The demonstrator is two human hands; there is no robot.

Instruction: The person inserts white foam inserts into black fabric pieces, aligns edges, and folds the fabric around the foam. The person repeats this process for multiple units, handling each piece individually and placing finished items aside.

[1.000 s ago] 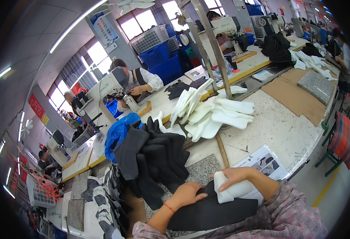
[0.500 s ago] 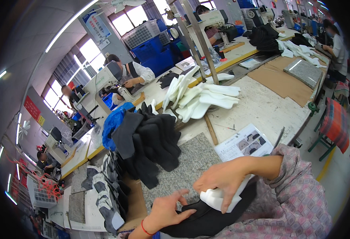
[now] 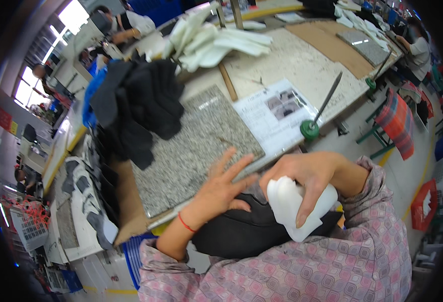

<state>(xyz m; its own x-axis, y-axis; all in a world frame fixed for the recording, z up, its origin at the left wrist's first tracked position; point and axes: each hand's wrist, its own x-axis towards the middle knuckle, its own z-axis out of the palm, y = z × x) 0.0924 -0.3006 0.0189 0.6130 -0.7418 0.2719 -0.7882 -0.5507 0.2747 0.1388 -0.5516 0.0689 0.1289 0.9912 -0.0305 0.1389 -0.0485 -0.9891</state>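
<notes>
On the near side lies one black piece (image 3: 241,229), one speckled slab (image 3: 193,143) beyond; the left hand (image 3: 223,189) spreads wide at the piece, the right hand (image 3: 309,173) clasps white padding (image 3: 291,211).

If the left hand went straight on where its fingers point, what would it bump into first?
Probably the speckled stone slab. The left hand has fingers overlapping the slab's near edge in this view, but whether they touch it or hover above is unclear.

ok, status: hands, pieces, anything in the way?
Left hand spread open at black piece. Right hand gripping white piece over it; contact unclear. Speckled slab just beyond left hand. Nothing visibly blocking between hands.
</notes>
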